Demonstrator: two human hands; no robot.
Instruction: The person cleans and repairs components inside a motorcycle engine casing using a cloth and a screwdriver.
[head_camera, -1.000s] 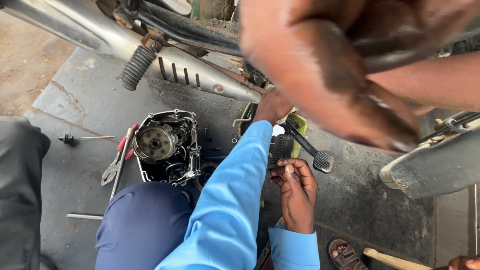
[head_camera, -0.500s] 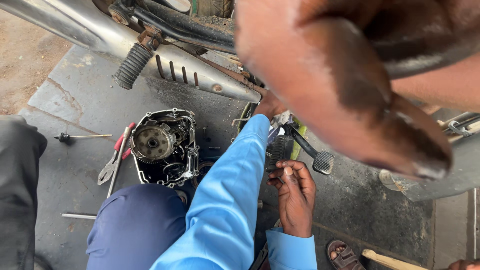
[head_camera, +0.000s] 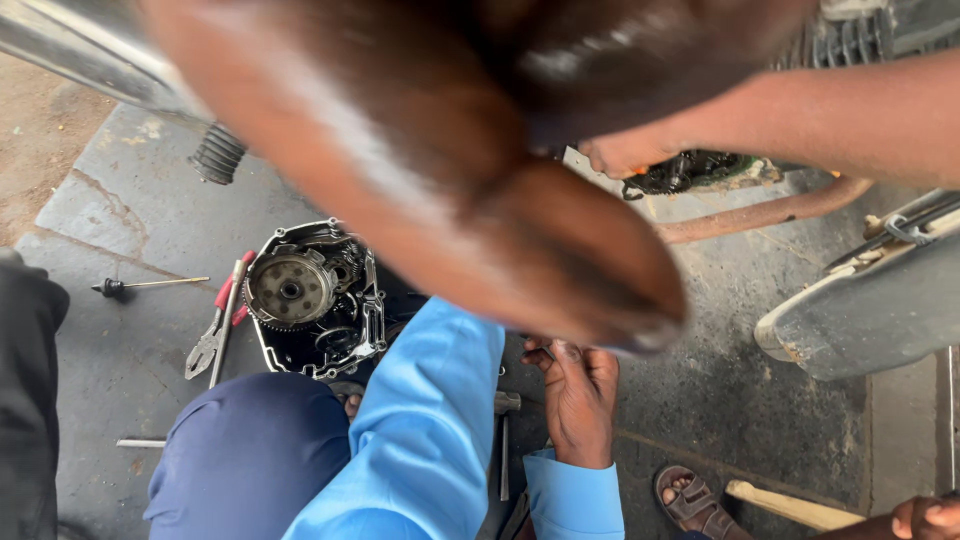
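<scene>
My left arm, in a light blue sleeve (head_camera: 430, 420), reaches up from the bottom. My left hand is hidden behind a large blurred bare arm (head_camera: 430, 170) that crosses close to the camera. My right hand (head_camera: 580, 400), with a blue cuff, is raised over the oily concrete with its fingertips bunched at the blurred arm's edge. Whether it grips anything does not show. Another person's bare hand (head_camera: 620, 155) comes in from the right and rests on a greasy engine part (head_camera: 700, 172).
An opened engine case (head_camera: 310, 300) with a round gear lies left of my sleeve. Red-handled pliers (head_camera: 215, 330), a thin T-handled tool (head_camera: 140, 285) and a metal rod (head_camera: 140, 442) lie further left. A rusty exhaust pipe (head_camera: 760, 215), a sandalled foot (head_camera: 690, 495) and a wooden handle (head_camera: 790, 505) are at the right.
The blurred arm has spread across the view and now hides my left hand and the black lever. My right hand has stayed near the same spot. The other person's hand now shows at the engine.
</scene>
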